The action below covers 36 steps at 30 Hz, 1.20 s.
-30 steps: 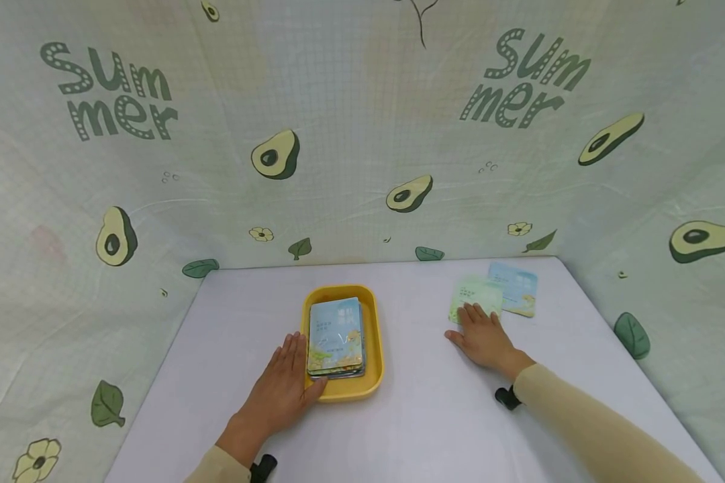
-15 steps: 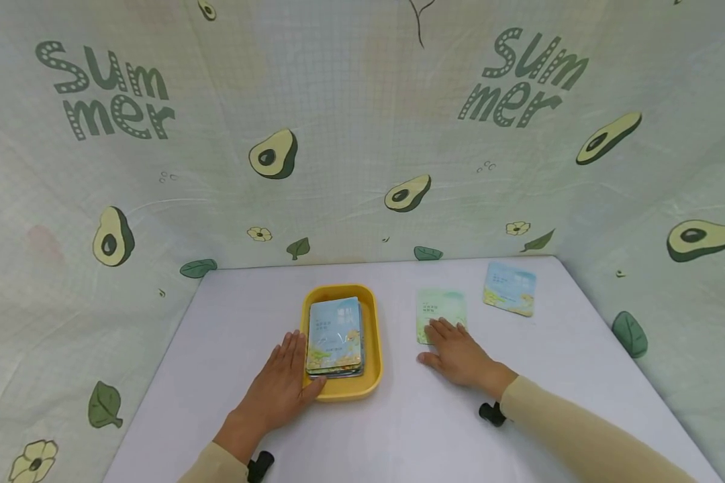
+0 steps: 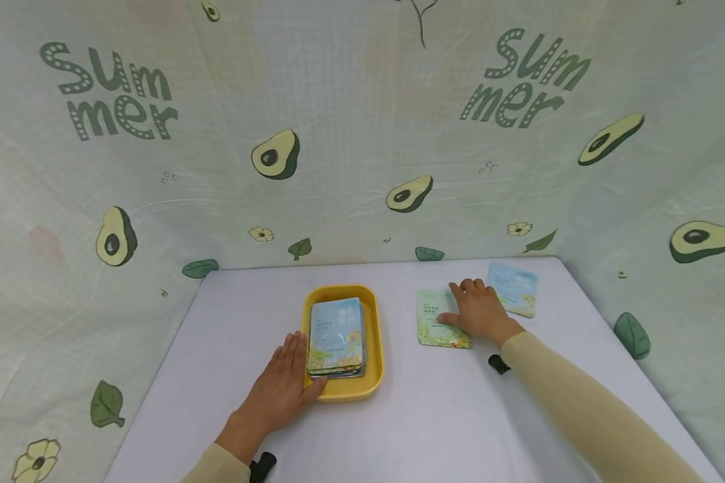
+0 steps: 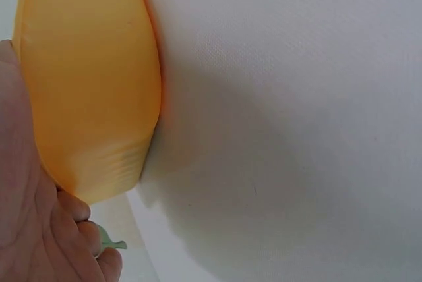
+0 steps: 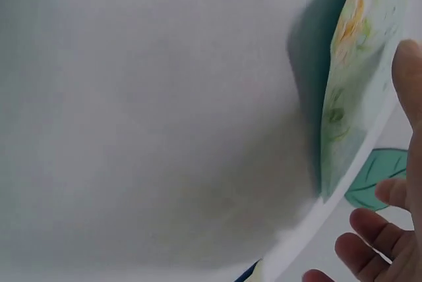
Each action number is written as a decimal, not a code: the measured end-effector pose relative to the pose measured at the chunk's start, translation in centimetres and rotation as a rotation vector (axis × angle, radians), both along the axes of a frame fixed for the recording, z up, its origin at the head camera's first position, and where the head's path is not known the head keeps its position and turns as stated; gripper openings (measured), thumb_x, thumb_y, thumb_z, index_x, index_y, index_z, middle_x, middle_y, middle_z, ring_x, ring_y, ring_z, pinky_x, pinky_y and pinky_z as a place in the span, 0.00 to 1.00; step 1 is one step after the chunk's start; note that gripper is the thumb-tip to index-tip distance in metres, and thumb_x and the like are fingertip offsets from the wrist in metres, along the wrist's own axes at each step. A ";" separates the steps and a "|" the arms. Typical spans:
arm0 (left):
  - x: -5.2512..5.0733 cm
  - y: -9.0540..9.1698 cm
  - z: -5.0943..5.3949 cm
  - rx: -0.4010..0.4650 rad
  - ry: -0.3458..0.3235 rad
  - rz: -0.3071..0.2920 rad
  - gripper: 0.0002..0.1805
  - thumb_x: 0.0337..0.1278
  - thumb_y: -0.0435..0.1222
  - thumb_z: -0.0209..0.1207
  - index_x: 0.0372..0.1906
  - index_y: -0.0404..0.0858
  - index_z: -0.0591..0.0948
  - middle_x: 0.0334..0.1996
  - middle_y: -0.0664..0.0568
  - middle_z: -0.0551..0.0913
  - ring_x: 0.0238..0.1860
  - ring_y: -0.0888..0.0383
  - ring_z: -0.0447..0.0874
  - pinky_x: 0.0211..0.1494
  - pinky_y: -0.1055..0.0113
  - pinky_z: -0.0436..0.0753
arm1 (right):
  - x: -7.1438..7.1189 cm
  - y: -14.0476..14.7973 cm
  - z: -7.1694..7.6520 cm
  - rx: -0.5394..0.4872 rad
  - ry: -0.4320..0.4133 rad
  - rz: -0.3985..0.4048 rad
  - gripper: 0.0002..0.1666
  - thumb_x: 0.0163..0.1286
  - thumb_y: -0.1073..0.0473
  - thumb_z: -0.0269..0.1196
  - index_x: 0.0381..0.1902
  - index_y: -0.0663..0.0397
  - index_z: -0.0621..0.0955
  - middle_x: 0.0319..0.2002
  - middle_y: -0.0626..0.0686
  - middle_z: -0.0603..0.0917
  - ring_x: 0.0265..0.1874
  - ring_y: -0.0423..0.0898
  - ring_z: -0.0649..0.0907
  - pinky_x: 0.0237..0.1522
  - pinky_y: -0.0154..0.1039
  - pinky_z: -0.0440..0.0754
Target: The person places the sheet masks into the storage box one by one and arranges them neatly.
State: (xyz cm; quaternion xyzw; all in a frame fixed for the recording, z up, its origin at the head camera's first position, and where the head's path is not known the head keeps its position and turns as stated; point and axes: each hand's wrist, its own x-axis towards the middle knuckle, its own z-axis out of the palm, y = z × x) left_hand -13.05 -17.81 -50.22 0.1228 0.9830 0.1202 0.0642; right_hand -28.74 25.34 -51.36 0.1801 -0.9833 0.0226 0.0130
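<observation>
My left hand (image 3: 276,392) lies with straight fingers along the left side of a yellow tray (image 3: 371,376). In the left wrist view the palm and fingers touch the tray's outer wall (image 4: 95,84). A stack of flat printed packets, a blue packet (image 3: 336,335) on top, lies in the tray. To the right, a green flat packet (image 3: 441,333) lies on the table, partly covered by my right hand (image 3: 480,312). That hand hovers between it and another blue packet, fingers spread and slightly bent, holding nothing. The right wrist view shows the green packet's edge (image 5: 359,78) beside the thumb.
The second blue packet (image 3: 516,290) lies near the table's back right corner, its lower left part hidden by the hand. A white table (image 3: 393,436) carries everything. Cloth walls (image 3: 338,87) printed with avocados and leaves rise behind and at both sides.
The right hand slid the green packet left and toward the person, away from the blue one. It then let go and moved back to the right. The left hand stayed in place.
</observation>
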 end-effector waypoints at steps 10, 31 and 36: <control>-0.1 0.2 -0.4 0.009 0.006 0.004 0.54 0.78 0.62 0.49 0.85 0.29 0.44 0.85 0.35 0.47 0.86 0.40 0.43 0.86 0.44 0.53 | -1.2 0.6 -0.9 -0.066 -0.128 -0.055 0.62 0.61 0.17 0.64 0.73 0.60 0.75 0.69 0.69 0.71 0.66 0.70 0.70 0.64 0.72 0.72; -0.1 0.0 -0.7 0.009 0.035 0.012 0.54 0.77 0.62 0.50 0.85 0.29 0.45 0.85 0.36 0.49 0.86 0.40 0.45 0.86 0.43 0.56 | 1.2 -1.1 -0.6 -0.124 0.272 -0.011 0.56 0.51 0.29 0.81 0.60 0.63 0.72 0.67 0.68 0.70 0.61 0.68 0.72 0.56 0.64 0.76; -0.2 0.0 -0.9 0.011 0.045 0.014 0.53 0.77 0.62 0.51 0.85 0.29 0.46 0.85 0.35 0.49 0.86 0.40 0.45 0.86 0.43 0.56 | 2.1 -1.4 -0.5 -0.151 0.359 -0.009 0.48 0.57 0.36 0.80 0.61 0.60 0.72 0.67 0.68 0.67 0.61 0.70 0.71 0.53 0.63 0.75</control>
